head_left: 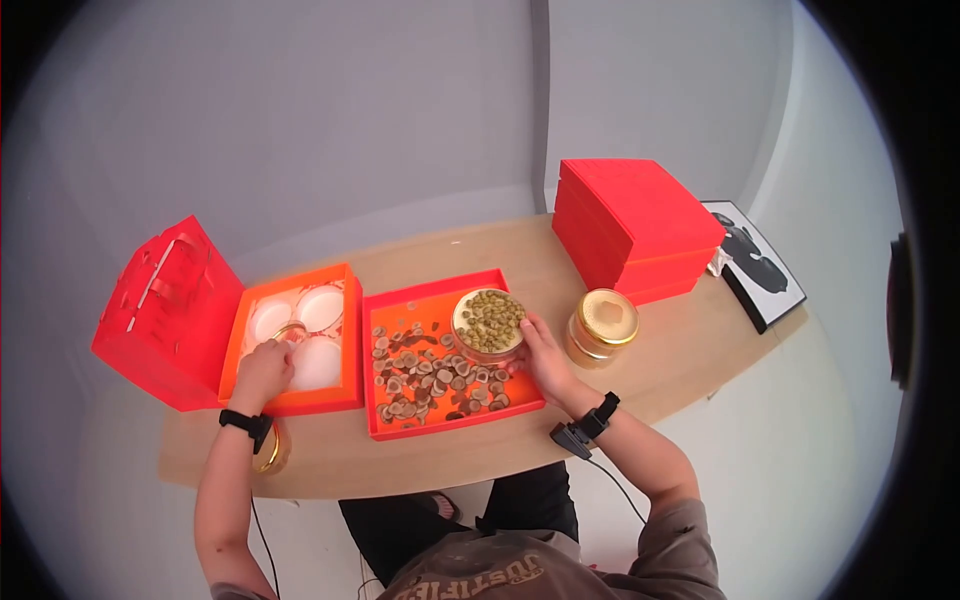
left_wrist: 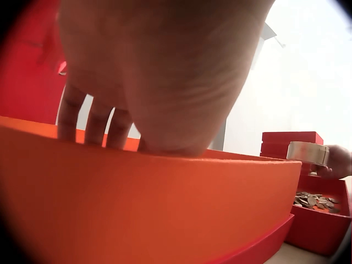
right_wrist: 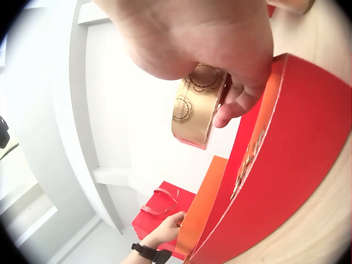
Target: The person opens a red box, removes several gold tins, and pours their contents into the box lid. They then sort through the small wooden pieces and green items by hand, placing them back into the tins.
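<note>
My left hand [head_left: 264,372] reaches down into an orange-lined box [head_left: 350,335] with round white recesses, its fingers at a gold-rimmed round piece [head_left: 291,331] in one of them. In the left wrist view the box wall [left_wrist: 137,203] hides the fingertips. My right hand [head_left: 548,362] grips the side of a round container [head_left: 488,322] topped with small green-brown pieces, held over the shallow red tray [head_left: 455,427] of dried brown slices [head_left: 440,378]. The right wrist view shows the container's gold patterned side [right_wrist: 193,107] beside the curled fingers.
A red bag [head_left: 170,310] stands at the left. Behind my left wrist is another gold-rimmed jar [head_left: 274,452] near the front edge. To the right are a gold-lidded jar [head_left: 603,325], stacked red boxes [head_left: 640,225] and a framed picture [head_left: 755,265].
</note>
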The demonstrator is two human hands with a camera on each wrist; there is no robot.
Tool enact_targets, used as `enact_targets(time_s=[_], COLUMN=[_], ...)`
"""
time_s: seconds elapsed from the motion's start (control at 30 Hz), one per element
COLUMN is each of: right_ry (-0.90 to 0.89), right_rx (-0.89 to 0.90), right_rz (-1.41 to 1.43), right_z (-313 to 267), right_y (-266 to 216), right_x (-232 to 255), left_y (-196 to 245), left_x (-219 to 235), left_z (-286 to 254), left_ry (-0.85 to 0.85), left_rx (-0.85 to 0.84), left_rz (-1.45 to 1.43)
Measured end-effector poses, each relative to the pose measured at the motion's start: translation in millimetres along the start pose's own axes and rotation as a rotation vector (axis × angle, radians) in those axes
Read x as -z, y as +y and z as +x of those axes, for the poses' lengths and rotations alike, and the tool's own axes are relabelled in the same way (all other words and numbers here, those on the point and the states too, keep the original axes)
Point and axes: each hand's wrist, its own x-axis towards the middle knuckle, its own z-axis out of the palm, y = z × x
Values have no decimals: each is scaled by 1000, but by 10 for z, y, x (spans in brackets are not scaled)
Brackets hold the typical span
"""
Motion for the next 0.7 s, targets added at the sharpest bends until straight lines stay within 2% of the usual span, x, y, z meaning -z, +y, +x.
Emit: enact_targets(time_s=[0.03, 0.07, 0.13, 0.17, 0.23, 0.27, 0.33, 0.37, 0.4, 0.47, 0.53, 0.6, 0.67, 0.7], right_ry=[-14, -27, -28, -35, -24, -10, -48, -83, -93, -131, -143, -147, -175, -184], right_rx=[1, 0, 2, 6, 1, 1, 5, 12, 4, -29, -53, -74, -99, -94], right_rz=[-9, -17, -2, 5, 0, -8, -9, -11, -17, -31, -58, -80, -67, -69], right_z=[-4, -8, 4, 10, 2, 3, -1, -9, -33, -100, -164, -212, -255, -263], right_y=[-12, -16, -10, -5, -10, -20, -38, -54, -83, -116, -112, -73, -42, -13], right_x=[-2, -2, -1, -6, -28, -49, -92, -124, -182, -340, -485, -584, -633, -642], left_y=[4, 46, 159, 164, 158, 176, 288, 440, 654, 1111, 1446, 1607, 1704, 1739], left_x=[3, 83, 319, 375, 465, 496, 531, 613, 697, 782, 776, 561, 423, 385], left_z=[4, 2, -75, -99, -141, -150, -164, -202, -248, -327, -342, -280, -210, -192], left_ry=[158, 155, 299, 296, 560, 559, 703, 649, 654, 376, 162, -13, -162, -183], left_rx=[4, -3, 200, 201, 195, 202, 44, 58, 73, 144, 141, 135, 129, 147], left_rz=[-35, -30, -137, -135, -297, -294, -998, -1184, -1183, -1647, -1779, -1904, -1994, -1992])
